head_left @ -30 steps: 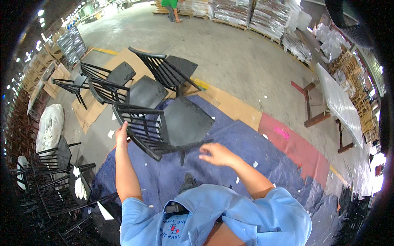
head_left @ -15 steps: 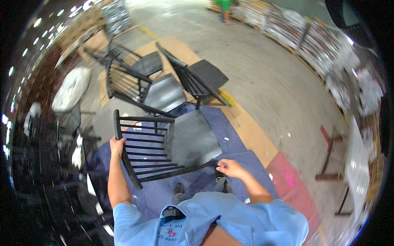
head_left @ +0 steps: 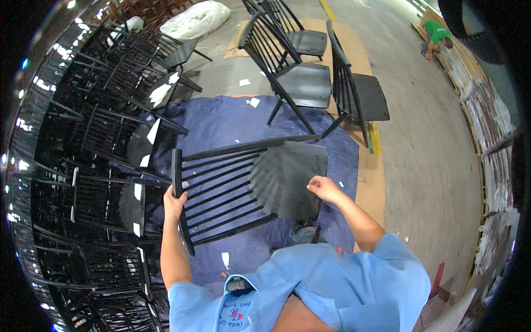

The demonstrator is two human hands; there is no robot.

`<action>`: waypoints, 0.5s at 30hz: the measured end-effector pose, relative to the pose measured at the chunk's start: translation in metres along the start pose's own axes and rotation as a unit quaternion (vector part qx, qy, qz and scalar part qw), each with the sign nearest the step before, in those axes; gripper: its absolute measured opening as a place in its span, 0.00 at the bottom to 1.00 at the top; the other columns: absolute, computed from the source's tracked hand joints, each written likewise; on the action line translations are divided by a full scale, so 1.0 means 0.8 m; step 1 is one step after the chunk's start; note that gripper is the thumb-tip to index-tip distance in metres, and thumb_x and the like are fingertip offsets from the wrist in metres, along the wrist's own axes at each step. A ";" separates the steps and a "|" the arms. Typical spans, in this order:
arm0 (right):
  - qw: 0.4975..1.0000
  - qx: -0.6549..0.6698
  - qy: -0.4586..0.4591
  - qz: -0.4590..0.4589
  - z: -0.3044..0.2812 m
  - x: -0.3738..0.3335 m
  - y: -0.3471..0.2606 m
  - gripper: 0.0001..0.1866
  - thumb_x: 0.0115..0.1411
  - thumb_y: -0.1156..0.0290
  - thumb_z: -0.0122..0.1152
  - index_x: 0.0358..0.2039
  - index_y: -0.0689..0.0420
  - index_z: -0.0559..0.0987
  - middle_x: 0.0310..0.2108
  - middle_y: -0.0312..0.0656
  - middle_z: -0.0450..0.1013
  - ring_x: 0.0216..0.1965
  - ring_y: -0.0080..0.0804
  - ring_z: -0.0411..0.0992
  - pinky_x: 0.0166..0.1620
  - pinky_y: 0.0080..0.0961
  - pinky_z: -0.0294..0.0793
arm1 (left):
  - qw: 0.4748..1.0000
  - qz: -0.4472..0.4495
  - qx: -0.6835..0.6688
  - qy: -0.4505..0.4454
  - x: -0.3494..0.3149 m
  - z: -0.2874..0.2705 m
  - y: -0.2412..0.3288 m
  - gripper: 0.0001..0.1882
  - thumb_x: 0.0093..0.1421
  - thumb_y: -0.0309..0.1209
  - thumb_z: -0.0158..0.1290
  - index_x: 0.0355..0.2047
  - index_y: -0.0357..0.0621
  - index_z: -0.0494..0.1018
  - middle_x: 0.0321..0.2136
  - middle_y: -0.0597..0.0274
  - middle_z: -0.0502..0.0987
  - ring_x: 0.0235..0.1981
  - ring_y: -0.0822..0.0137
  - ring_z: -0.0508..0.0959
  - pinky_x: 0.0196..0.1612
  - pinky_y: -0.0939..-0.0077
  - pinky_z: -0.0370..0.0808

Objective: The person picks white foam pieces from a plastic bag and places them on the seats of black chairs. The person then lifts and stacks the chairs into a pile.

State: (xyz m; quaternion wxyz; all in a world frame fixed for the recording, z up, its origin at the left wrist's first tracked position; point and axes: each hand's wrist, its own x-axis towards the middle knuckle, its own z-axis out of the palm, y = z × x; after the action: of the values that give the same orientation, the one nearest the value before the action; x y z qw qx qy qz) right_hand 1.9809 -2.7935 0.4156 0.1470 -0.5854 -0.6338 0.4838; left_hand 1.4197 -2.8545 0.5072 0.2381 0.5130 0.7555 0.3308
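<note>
clasped round the top rail of a black chair in the head view, the left hand grips firmly; the right hand curls at the seat's front edge, whether pinching it i cannot tell. the chair lies between both hands, long axis running left to right, seat nearer the right; slim-spindled back, smooth dark seat, creased blue sheet beneath.

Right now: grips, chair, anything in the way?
Left grip holds top rail of chair. Right grip at seat, contact unclear. Chair over blue sheet. Other chairs close beyond.
</note>
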 end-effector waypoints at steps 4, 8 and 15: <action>0.996 -0.077 -0.046 0.027 0.055 -0.016 0.001 0.21 0.59 0.54 0.66 0.42 0.60 0.82 0.37 0.51 0.81 0.42 0.46 0.80 0.46 0.39 0.77 | 0.998 0.001 -0.041 0.052 -0.088 -0.021 -0.048 0.13 0.53 0.28 0.63 0.36 0.35 0.74 0.26 0.66 0.75 0.27 0.72 0.71 0.34 0.75 0.71; 0.983 -0.150 -0.045 0.095 0.075 -0.011 0.059 0.23 0.57 0.54 0.67 0.44 0.60 0.81 0.42 0.54 0.80 0.47 0.51 0.78 0.50 0.42 0.76 | 0.983 -0.146 -0.107 0.032 -0.130 -0.034 -0.075 0.14 0.61 0.36 0.64 0.34 0.38 0.74 0.25 0.67 0.74 0.24 0.74 0.72 0.32 0.74 0.71; 0.952 -0.225 0.157 0.133 0.049 0.069 0.092 0.43 0.51 0.57 0.74 0.64 0.54 0.64 0.67 0.56 0.56 0.67 0.61 0.56 0.65 0.50 0.65 | 0.960 -0.245 -0.133 -0.009 -0.156 -0.059 -0.116 0.27 0.68 0.54 0.52 0.42 0.38 0.77 0.30 0.64 0.79 0.29 0.70 0.78 0.36 0.73 0.73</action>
State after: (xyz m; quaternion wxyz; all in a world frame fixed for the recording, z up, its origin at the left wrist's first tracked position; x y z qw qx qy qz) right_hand 1.9807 -2.7735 0.3178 0.0438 -0.7511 -0.6112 0.2457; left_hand 1.3746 -3.0067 0.4722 0.3852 0.2789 0.8047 0.3553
